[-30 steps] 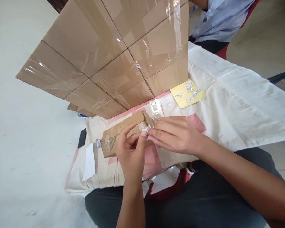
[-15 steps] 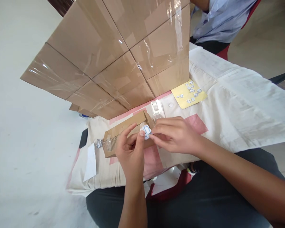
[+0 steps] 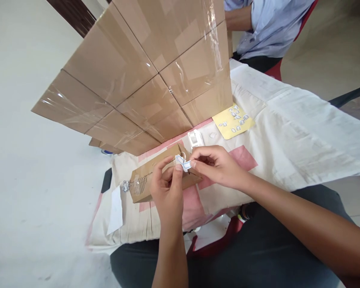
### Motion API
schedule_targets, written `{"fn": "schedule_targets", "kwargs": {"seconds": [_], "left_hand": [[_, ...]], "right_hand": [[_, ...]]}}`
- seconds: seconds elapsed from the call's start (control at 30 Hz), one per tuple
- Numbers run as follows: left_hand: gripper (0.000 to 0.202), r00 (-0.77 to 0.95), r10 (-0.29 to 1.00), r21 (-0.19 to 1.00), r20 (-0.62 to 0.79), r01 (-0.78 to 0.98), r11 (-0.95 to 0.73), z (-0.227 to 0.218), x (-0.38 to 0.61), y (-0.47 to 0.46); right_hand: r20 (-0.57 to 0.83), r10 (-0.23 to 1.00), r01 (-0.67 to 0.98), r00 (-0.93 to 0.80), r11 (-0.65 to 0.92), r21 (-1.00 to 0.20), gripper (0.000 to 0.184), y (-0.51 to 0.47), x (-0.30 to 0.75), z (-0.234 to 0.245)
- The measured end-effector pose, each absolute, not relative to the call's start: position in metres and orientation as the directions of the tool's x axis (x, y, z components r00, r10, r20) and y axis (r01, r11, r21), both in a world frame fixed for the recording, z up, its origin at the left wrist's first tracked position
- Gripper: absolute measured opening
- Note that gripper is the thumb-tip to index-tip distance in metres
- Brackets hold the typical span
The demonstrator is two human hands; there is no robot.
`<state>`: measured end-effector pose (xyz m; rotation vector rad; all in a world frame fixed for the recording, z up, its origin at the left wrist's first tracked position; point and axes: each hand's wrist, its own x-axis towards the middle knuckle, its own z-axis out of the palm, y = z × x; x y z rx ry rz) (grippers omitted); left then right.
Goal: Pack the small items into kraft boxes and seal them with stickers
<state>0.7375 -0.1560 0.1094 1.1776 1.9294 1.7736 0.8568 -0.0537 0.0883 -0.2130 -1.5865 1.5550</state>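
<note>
My left hand [image 3: 167, 188] and my right hand [image 3: 217, 166] meet over a small brown cardboard piece [image 3: 147, 178] lying on the cloth-covered table. Both hands pinch a tiny white sticker with a blue outline [image 3: 183, 162] between their fingertips, just above the cardboard's right end. A strip of clear tape and a small crumpled bit [image 3: 125, 185] sit at the cardboard's left end.
A tall wall of taped cardboard boxes [image 3: 150, 76] stands right behind my hands. A white tape dispenser [image 3: 196, 138] and a yellow sheet with several small stickers [image 3: 232, 121] lie beyond. A white paper slip [image 3: 115, 204] lies left. Another person in a blue shirt [image 3: 267, 24] sits behind.
The sticker has been lifted off the cardboard and now shows between the fingertips of both hands. My right hand's fingers have curled from flat into a pinch. The view shifted slightly.
</note>
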Motion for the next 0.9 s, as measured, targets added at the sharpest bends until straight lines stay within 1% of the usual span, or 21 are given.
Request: {"fn": "schedule_targets", "kwargs": {"seconds": [0.1,0.17,0.3,0.5,0.57,0.6,0.67,0.77,0.9], "left_hand": [[0.022,-0.603,0.713,0.903,0.358,0.419,-0.098,0.109,0.739,-0.157],[0.021,-0.585,0.723,0.895,0.367,0.434,-0.103,0.109,0.740,-0.158],[0.020,-0.554,0.755,0.895,0.351,0.435,-0.097,0.108,0.742,-0.158],[0.023,-0.608,0.672,0.873,0.423,0.473,-0.121,0.105,0.743,-0.156],[0.024,-0.606,0.676,0.871,0.419,0.477,-0.112,0.105,0.743,-0.157],[0.024,-0.600,0.684,0.870,0.416,0.481,-0.108,0.105,0.743,-0.158],[0.024,-0.588,0.694,0.866,0.415,0.489,-0.103,0.106,0.744,-0.159],[0.024,-0.595,0.691,0.868,0.411,0.487,-0.097,0.108,0.744,-0.161],[0.024,-0.625,0.663,0.867,0.413,0.492,-0.076,0.107,0.744,-0.161]], "right_hand": [[0.390,0.652,-0.462,-0.650,0.068,-0.884,0.025,-0.051,0.858,0.087],[0.364,0.637,-0.463,-0.680,0.012,-0.886,0.026,-0.049,0.858,0.086],[0.372,0.628,-0.462,-0.684,0.022,-0.886,0.023,-0.046,0.858,0.084],[0.373,0.624,-0.435,-0.687,0.058,-0.899,0.022,-0.046,0.857,0.086],[0.393,0.627,-0.416,-0.672,0.120,-0.902,0.020,-0.046,0.856,0.087],[0.416,0.636,-0.403,-0.650,0.175,-0.898,0.019,-0.046,0.856,0.087],[0.495,0.666,-0.360,-0.558,0.343,-0.868,0.016,-0.048,0.855,0.086],[0.637,0.670,-0.228,-0.381,0.599,-0.768,0.010,-0.054,0.855,0.085],[0.725,0.637,-0.053,-0.263,0.741,-0.670,0.020,-0.061,0.855,0.080]]}}
